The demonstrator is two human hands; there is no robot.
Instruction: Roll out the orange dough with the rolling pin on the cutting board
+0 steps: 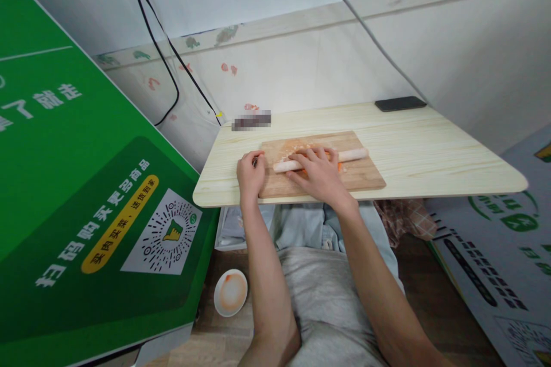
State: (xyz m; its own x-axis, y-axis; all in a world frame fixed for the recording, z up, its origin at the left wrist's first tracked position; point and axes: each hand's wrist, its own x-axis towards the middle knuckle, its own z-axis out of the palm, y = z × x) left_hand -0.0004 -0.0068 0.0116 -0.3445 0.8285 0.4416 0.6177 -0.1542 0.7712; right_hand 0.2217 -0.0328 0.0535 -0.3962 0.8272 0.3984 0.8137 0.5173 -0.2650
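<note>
A pale rolling pin (353, 155) lies slantwise across a wooden cutting board (365, 176). Over its middle rests my right hand (321, 175), fingers stretched across the pin and pressing on it. Orange material, perhaps dough or crumbs, shows on the board around the pin (297, 148), partly covered by the hand. At the board's left edge, my left hand (250, 175) is curled closed with thumb and fingers together. What its fingers hold, if anything, is hidden.
The board sits on a light wood table (451, 166). A black phone (400, 104) lies at the back right, and a blurred-out object (251, 120) at the back left. A stained white bowl (231, 292) is below on the left. Green panel (107, 183) stands left; cables hang along the wall.
</note>
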